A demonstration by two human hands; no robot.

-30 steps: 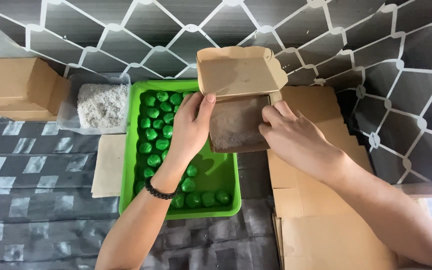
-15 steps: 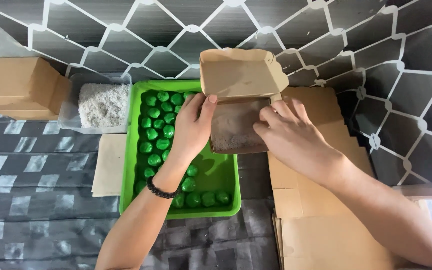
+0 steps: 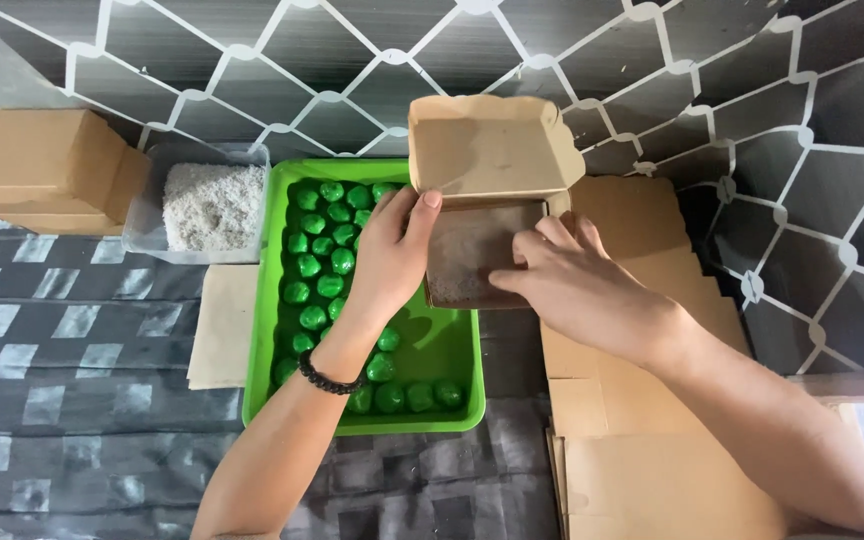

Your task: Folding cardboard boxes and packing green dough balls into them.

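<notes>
A: Dark wall panels with white diamond lines stand behind, and a grey checked cloth [image 3: 62, 340] covers the table. From the head view, your left hand [image 3: 387, 255] grips the left wall of the small brown box [image 3: 477, 250], thumb at the rim. Your right hand [image 3: 577, 290] lies half open on the right side, fingers [image 3: 527, 245] bent into the box. The box is held above the right upper corner of the green tray [image 3: 442, 350], its lid [image 3: 487, 148] standing up toward the wall.

B: So how do I do this step well?

A: I think you should keep the left hand firm on the wall, so the box does not twist. Press with the right fingers flat and slow along the bottom, because thin card folds easily. Keep the lid upright, away from your fingers. Hold the box level over the tray.

B: And how many things are there?

A: One open box in your hands. One tray. The green balls [image 3: 314, 265] I count to about twenty-five; your left hand hides some, so I cannot tell exactly. One clear tub [image 3: 202, 205] of white flakes is just beside the tray, on the left. Closed brown boxes [image 3: 42, 165] stand at far left, two as I see it, one on the other. Flat card blanks [image 3: 642, 440] lie in a stack on the right; the number I cannot tell. One brown sheet [image 3: 224, 325] lies partly under the tray.
</notes>
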